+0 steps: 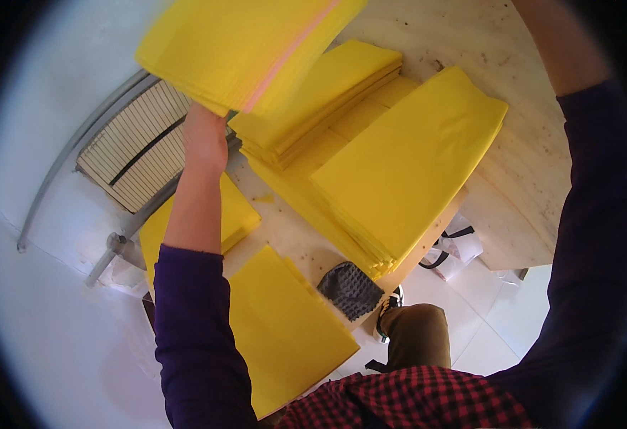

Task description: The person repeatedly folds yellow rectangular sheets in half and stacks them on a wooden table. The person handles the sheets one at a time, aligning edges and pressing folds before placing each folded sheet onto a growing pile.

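My left hand (206, 134) is at the lower edge of a thick stack of yellow sheets (235, 50) with a pink stripe, lifted at the top of the view and slightly blurred. The hand grips this stack from below, its fingers mostly hidden behind it. Beneath and to the right, folded yellow sheets (327, 93) lie piled on the wooden table (285, 222), beside another yellow pile (420, 164). My right forearm (567, 43) reaches up past the top right edge, so that hand is out of sight.
More yellow stacks lie nearer me, one by the left table edge (238, 207) and one in front (285, 329). A dark grey textured cloth (350, 289) sits at the table's near edge. A slatted rack with a metal frame (138, 146) stands left; a white bag (460, 247) is on the floor.
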Tool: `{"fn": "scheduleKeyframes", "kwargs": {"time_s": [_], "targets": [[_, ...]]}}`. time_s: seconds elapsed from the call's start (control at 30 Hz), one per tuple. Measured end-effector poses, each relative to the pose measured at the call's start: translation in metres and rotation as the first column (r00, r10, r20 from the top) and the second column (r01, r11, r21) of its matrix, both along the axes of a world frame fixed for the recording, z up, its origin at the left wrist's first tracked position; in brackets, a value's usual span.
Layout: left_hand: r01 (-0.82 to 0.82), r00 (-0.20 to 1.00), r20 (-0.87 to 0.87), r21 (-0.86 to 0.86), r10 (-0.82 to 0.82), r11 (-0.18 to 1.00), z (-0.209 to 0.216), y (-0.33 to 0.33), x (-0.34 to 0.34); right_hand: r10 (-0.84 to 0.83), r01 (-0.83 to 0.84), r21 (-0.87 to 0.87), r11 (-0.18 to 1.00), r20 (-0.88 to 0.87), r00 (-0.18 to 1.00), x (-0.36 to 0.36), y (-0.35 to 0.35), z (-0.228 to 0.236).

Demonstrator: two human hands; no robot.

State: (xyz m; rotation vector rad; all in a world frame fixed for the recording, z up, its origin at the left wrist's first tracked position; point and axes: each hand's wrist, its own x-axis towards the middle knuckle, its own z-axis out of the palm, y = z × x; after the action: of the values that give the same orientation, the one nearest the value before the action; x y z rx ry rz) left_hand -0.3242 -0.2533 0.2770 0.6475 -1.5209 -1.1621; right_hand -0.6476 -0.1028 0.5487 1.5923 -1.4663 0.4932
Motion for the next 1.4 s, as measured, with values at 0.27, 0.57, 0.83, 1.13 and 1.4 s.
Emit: {"fn": "scheduleKeyframes", "kwargs": {"time_s": [0.27, 0.57, 0.83, 1.13, 1.4], "targets": [[0.570, 0.665, -0.637, 0.094, -0.391, 0.817, 0.028, 0.061, 0.023, -0.068, 0.054, 0.211, 0.976, 0.057, 0.996, 0.021, -0.015, -0.023], [0.623, 0.618, -0.657, 0.076, -0.431, 0.778, 0.022, 0.078, 0.038, -0.131, 0.099, 0.380, 0.920, 0.058, 0.990, 0.039, -0.022, -0.036], [0.571, 0.691, -0.589, 0.089, -0.419, 0.816, 0.005, 0.063, 0.046, -0.166, 0.126, 0.482, 0.867, 0.041, 0.985, 0.048, -0.024, -0.041], [0.322, 0.824, -0.512, 0.073, -0.241, 0.944, 0.016, 0.057, 0.066, -0.173, 0.142, 0.557, 0.818, 0.003, 0.985, 0.068, -0.011, -0.041], [0.037, 0.868, -0.484, -0.159, -0.111, 0.987, 0.082, 0.076, 0.108, -0.078, 0.064, 0.560, 0.826, 0.002, 0.997, 0.101, 0.025, -0.044]]}}
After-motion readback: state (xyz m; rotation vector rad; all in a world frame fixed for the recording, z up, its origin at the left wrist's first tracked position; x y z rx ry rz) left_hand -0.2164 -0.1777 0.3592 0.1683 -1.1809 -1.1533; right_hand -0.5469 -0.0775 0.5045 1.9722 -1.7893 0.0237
